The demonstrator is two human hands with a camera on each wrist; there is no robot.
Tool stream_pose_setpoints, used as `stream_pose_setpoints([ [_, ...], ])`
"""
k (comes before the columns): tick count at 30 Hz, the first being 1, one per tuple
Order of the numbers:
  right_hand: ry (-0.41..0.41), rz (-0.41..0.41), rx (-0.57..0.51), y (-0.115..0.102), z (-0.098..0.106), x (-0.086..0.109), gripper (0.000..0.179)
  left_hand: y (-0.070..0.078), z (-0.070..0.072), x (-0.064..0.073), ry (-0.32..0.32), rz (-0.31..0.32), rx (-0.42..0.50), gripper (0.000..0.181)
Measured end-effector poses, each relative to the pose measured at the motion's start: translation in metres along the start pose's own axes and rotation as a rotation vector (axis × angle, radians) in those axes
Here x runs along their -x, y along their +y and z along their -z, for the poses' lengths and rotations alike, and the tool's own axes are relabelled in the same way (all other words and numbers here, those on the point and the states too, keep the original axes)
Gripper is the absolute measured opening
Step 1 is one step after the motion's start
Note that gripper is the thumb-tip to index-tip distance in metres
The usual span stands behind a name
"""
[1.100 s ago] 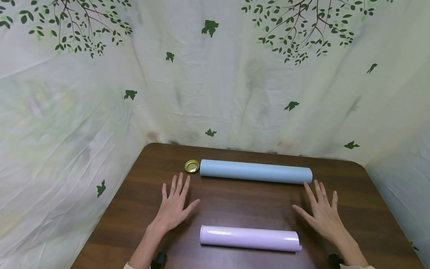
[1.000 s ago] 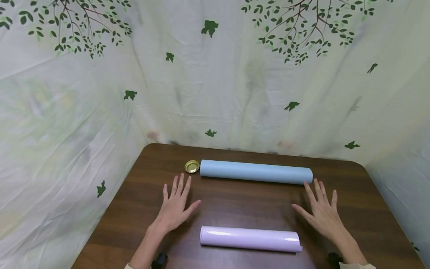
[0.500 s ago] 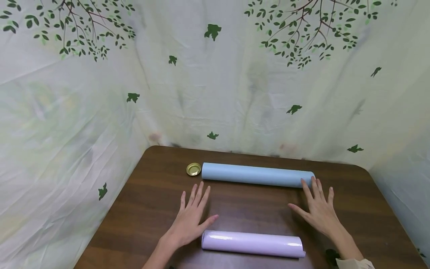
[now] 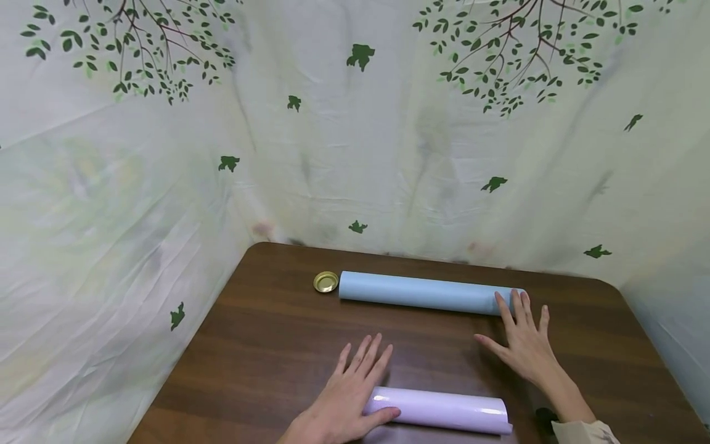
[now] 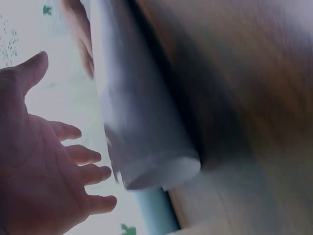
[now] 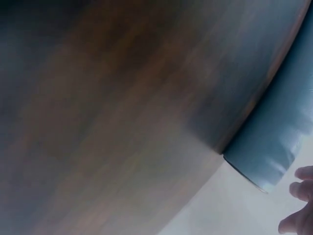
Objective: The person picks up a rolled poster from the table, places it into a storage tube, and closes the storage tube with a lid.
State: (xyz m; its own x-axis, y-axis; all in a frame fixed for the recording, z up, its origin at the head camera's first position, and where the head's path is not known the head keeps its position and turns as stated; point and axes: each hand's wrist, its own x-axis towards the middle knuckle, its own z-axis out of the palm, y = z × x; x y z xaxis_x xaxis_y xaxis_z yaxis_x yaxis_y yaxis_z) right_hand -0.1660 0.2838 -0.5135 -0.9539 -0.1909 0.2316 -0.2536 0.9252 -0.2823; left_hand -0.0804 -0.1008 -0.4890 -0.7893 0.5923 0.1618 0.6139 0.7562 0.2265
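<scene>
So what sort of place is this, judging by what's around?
Probably a curtained-off tabletop workspace; what lies beyond is hidden. Leaf-printed fabric hangs around a wood-grained table, which bears a blue roll and a lilac roll.

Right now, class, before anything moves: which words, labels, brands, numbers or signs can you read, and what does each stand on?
None can be read.
Smooth light-blue roll: no lettering visible.
Glossy pale-purple roll: none visible.
Round gold-coloured dish: none visible.
Pale cloth backdrop: leaf and branch pictures only.
Small black object by the right wrist: too dark to tell.
</scene>
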Motion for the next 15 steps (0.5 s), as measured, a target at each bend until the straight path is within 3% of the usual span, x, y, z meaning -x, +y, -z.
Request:
stream_pose_setpoints([
  [6, 0.015, 0.005, 0.017, 0.002, -0.002, -0.009, 0.105, 0.006, -0.006, -0.002, -0.039, -0.042, -0.032, 0.092],
  [12, 0.015, -0.013, 0.031, 0.003, -0.004, -0.016, 0.11, 0.008, -0.008, -0.002, -0.161, -0.048, 0.004, 0.093],
  [15, 0.015, 0.0, 0.017, 0.002, -0.005, -0.02, 0.11, 0.008, -0.01, -0.003, -0.199, -0.063, -0.026, 0.091],
])
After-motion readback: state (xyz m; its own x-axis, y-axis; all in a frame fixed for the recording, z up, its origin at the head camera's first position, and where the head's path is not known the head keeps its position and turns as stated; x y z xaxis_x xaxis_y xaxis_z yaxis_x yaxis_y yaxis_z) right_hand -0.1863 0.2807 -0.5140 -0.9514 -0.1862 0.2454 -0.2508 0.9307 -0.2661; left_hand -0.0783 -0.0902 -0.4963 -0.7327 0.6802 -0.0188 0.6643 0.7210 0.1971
